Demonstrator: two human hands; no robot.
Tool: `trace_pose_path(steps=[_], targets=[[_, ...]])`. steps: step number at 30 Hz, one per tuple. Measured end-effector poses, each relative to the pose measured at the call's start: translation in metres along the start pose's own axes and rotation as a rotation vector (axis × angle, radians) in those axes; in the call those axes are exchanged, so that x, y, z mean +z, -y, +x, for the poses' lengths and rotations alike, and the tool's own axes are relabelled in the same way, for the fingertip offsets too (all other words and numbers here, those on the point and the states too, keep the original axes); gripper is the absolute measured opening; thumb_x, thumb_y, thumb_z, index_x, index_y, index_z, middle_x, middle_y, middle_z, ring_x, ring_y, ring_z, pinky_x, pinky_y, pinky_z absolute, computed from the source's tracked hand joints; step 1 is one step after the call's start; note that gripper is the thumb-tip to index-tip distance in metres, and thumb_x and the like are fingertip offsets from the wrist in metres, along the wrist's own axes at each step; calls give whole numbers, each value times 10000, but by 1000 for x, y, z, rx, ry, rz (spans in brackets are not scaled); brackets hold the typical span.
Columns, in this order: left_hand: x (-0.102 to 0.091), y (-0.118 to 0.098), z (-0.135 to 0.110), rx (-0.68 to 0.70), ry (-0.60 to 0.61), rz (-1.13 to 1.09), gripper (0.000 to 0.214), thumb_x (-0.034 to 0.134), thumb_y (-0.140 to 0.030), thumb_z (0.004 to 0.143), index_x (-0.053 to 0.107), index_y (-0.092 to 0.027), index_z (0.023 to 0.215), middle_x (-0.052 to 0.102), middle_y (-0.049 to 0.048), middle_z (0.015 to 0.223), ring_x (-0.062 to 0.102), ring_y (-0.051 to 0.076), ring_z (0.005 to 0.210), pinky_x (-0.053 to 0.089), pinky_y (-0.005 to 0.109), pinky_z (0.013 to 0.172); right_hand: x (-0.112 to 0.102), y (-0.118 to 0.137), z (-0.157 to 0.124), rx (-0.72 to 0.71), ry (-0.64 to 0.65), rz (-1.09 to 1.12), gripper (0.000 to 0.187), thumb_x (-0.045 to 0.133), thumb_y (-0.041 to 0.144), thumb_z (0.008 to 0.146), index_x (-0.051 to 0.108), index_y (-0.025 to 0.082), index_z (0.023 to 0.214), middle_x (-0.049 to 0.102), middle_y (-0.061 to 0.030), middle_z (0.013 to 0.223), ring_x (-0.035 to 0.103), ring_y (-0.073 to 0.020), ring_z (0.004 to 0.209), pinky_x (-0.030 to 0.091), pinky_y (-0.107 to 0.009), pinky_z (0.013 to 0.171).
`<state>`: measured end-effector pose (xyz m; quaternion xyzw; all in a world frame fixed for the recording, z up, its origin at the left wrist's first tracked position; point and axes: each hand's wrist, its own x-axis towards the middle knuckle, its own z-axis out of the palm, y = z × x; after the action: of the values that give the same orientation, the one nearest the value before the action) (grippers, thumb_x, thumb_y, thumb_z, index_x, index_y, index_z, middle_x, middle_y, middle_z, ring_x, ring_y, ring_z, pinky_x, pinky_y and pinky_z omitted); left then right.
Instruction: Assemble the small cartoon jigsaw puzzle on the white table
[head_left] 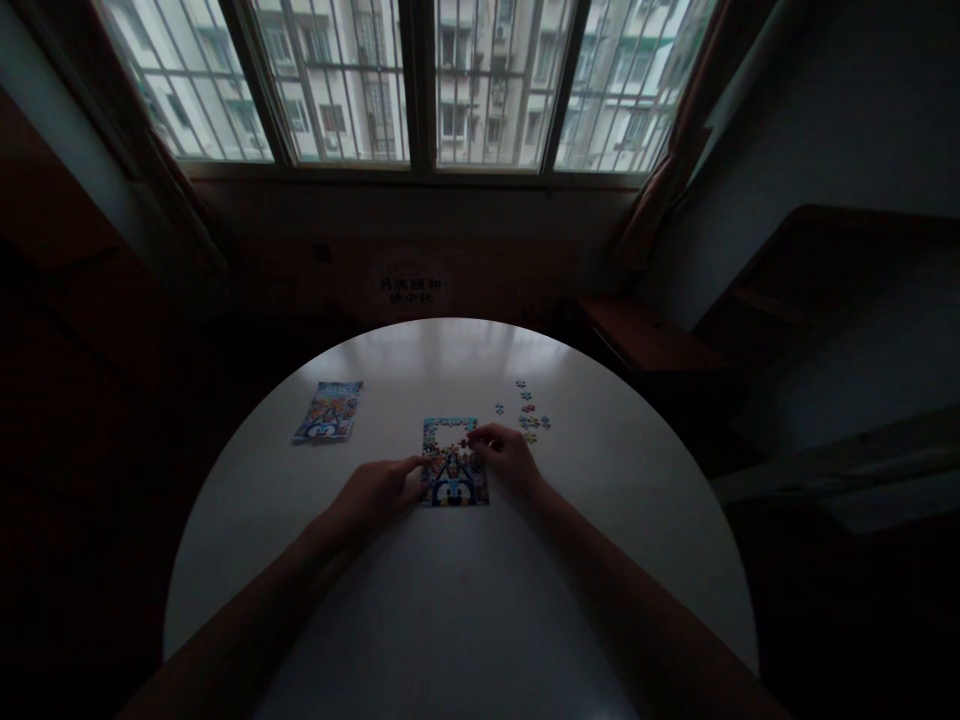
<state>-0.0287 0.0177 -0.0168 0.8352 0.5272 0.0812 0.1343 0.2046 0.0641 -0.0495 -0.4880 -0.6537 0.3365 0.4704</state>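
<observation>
A partly assembled jigsaw puzzle [456,490] lies flat on the white table, a blue cartoon figure at its near end and a white gap inside its far part. My left hand [382,485] rests at the puzzle's left edge, its index finger stretched onto the border; its other fingers are partly hidden. Over the right side of the gap, my right hand [504,452] pinches a small dark puzzle piece [464,443] between thumb and fingertips. Several loose puzzle pieces [527,408] are scattered to the right, beyond that hand.
On the left of the round white table [450,620] lies a colourful printed picture sheet or packet [330,411] matching the puzzle. A barred window [420,90] stands beyond, with curtains at its sides. Dark wooden furniture [652,335] is at the right. The room is dim.
</observation>
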Motion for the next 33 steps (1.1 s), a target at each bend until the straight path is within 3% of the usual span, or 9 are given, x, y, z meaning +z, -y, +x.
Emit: trace_pose_path(steps=[5, 8, 15, 18, 25, 33], targets=[[-1, 0, 0, 3, 3, 4, 398, 470, -402, 861, 550, -304, 1238, 627, -12, 665, 545, 127, 557, 314, 211, 533, 5, 4, -3, 54, -18, 369, 157, 659, 291, 671, 689, 170, 766, 688, -28, 707, 615, -143, 635, 502, -273, 615], [0, 1, 0, 2, 3, -2, 405, 478, -405, 856, 551, -303, 1242, 629, -11, 667, 553, 131, 570, 322, 213, 543, 11, 6, -5, 98, -12, 481, 134, 665, 279, 653, 679, 172, 733, 670, -12, 655, 604, -133, 603, 504, -269, 598], [0, 0, -1, 12, -12, -18, 406, 482, -412, 856, 541, -308, 1244, 613, -18, 660, 550, 134, 569, 328, 217, 536, 9, 11, -4, 138, -49, 483, 104, 620, 213, 620, 665, 167, 702, 659, -10, 646, 580, -119, 590, 486, -255, 590], [1, -1, 1, -15, -74, -38, 396, 492, -430, 852, 564, -278, 1210, 581, -27, 617, 531, 125, 545, 324, 214, 525, 12, 19, -10, 139, 5, 479, 102, 629, 213, 634, 665, 172, 721, 661, -7, 658, 595, -124, 616, 494, -261, 613], [5, -10, 1, 24, -303, -435, 297, 558, -422, 831, 643, -171, 965, 445, -68, 521, 390, 66, 464, 301, 185, 479, 29, 30, -24, 133, 179, 528, 129, 703, 246, 641, 654, 176, 738, 662, 7, 653, 583, -103, 567, 491, -244, 580], [6, -8, 2, 63, -358, -552, 214, 624, -363, 790, 663, -154, 816, 489, -41, 580, 392, 61, 499, 325, 176, 483, 30, 29, -24, 162, 157, 551, 220, 755, 333, 613, 655, 181, 737, 678, -1, 678, 607, -113, 568, 523, -263, 585]])
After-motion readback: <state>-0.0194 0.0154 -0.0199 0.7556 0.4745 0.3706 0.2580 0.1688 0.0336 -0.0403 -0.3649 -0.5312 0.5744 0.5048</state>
